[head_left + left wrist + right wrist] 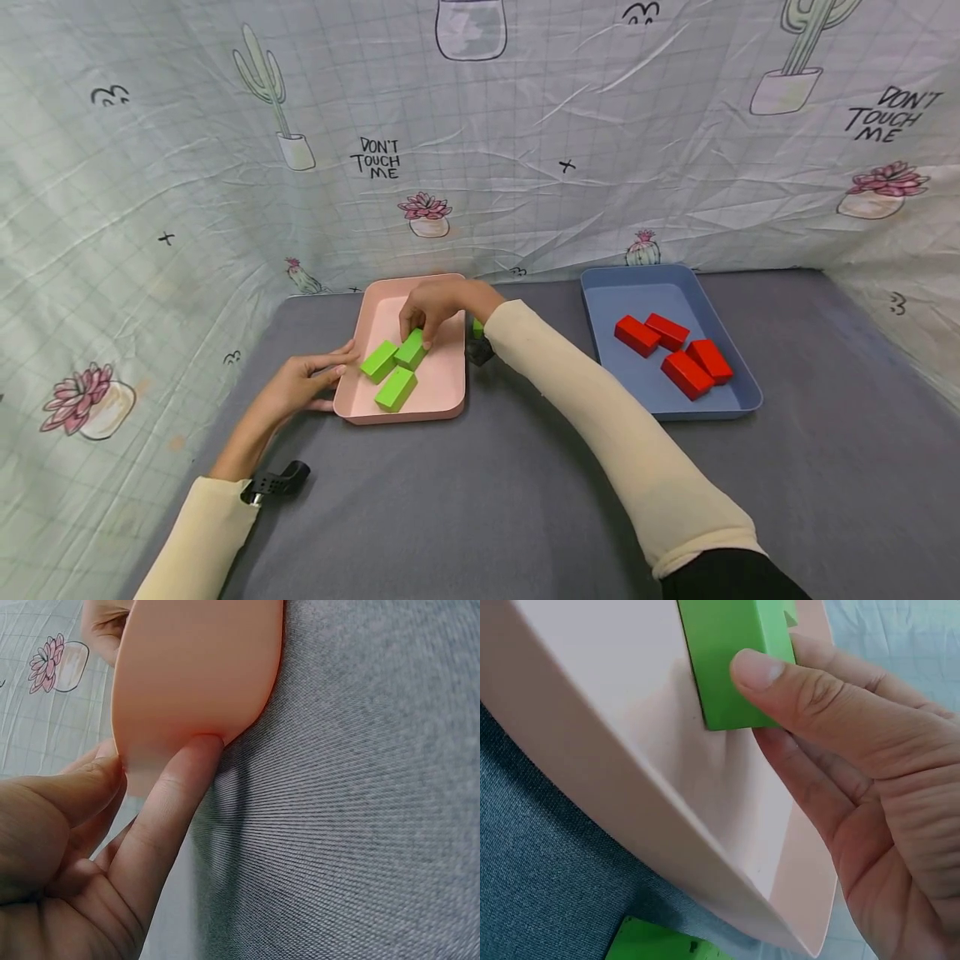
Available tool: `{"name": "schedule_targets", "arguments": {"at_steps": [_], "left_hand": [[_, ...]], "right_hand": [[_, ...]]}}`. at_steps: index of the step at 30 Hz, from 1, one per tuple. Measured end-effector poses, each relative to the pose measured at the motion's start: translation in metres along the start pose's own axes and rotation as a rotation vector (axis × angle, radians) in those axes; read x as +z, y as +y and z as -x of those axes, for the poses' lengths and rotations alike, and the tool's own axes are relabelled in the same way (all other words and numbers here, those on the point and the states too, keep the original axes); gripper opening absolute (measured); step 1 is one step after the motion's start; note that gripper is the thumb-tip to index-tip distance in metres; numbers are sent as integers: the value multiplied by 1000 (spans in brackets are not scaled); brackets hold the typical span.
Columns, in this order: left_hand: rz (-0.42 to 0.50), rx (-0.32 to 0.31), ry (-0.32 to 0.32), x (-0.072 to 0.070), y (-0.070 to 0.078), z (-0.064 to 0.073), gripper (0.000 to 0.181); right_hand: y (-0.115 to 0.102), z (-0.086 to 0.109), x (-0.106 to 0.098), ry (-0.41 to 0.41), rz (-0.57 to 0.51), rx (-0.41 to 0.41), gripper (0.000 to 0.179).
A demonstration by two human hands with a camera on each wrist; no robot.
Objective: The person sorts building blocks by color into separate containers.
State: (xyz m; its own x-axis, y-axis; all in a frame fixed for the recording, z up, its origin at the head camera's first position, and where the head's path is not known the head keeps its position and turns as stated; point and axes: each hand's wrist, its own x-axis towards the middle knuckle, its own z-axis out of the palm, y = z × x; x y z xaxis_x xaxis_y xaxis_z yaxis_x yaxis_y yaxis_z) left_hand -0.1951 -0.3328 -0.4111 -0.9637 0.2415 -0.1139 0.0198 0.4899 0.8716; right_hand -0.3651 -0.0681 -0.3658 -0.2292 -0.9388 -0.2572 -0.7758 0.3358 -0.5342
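Over the pink tray, my right hand pinches a green block between thumb and fingers. The right wrist view shows the thumb on the upper face of this green block, with fingers at its far side. Two more green blocks lie in the tray: one at left, one nearer me. My left hand touches the tray's left side. In the left wrist view its fairly straight fingers rest against the tray's outer wall.
Another green block lies on the grey cloth just right of the pink tray, mostly hidden in the head view by my right wrist. A blue tray at right holds several red blocks. A printed curtain hangs behind.
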Motion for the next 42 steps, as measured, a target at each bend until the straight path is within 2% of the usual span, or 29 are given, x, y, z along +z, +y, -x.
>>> {"name": "schedule_targets", "arguments": {"at_steps": [7,11,16,33,39,42], "left_hand": [[-7,-1,-1,-1,0,0,39],[-3,-2,2,0,0,0,39],[-1,-4,3,1,2,-1,40],[8,-8,5,-1,-2,-1,40],[14,-15,15,0,-2,0,40],[20,-19,15,0,-2,1,40]], "right_hand": [[5,4,0,20,-12,2,43],[10,13,-1,57,-74,5,44],[18,29,-8,105,-109,-2,39],[27,82,-18,288,-50,22,34],[30,102,-17,298,-79,32,33],[29,112,-15,288,-58,48,34]]}}
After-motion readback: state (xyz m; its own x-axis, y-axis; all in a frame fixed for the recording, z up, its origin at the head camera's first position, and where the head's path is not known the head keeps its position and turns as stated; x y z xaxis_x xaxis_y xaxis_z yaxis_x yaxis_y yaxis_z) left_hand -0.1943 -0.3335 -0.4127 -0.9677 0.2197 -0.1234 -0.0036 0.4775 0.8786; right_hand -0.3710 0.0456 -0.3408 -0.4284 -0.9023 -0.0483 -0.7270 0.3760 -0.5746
